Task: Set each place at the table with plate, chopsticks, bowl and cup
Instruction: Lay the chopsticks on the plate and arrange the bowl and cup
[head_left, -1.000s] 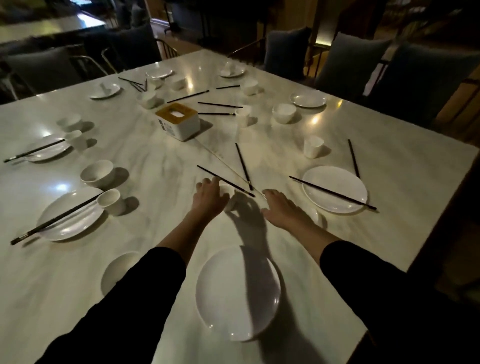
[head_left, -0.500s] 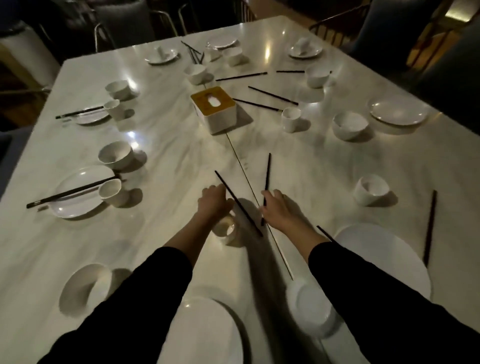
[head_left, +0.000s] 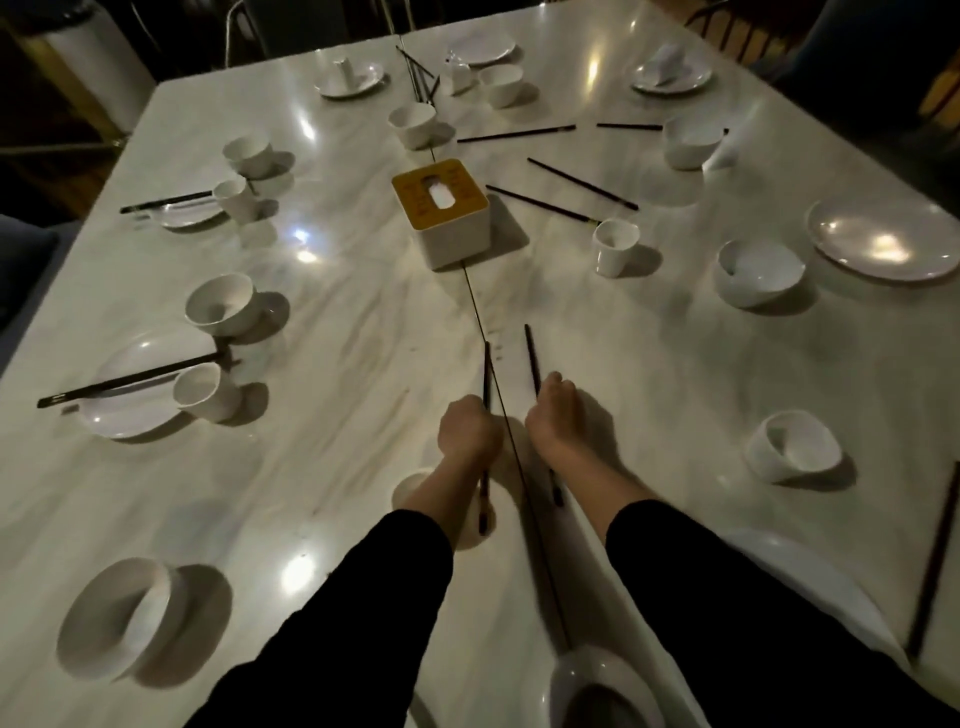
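Chopstick step. Left hand (head_left: 467, 431) clenches one black chopstick (head_left: 486, 371); right hand (head_left: 553, 415) grasps another (head_left: 531, 353). Next, probably: pair them, lay at an unset place.

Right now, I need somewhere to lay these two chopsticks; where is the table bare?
Barest: the marble between the tissue box, the left bowl and the left hand. Also open: right of the right hand, bordered by the near cup, the right bowl and the middle cup. Crowded: the far end, around the loose chopsticks.
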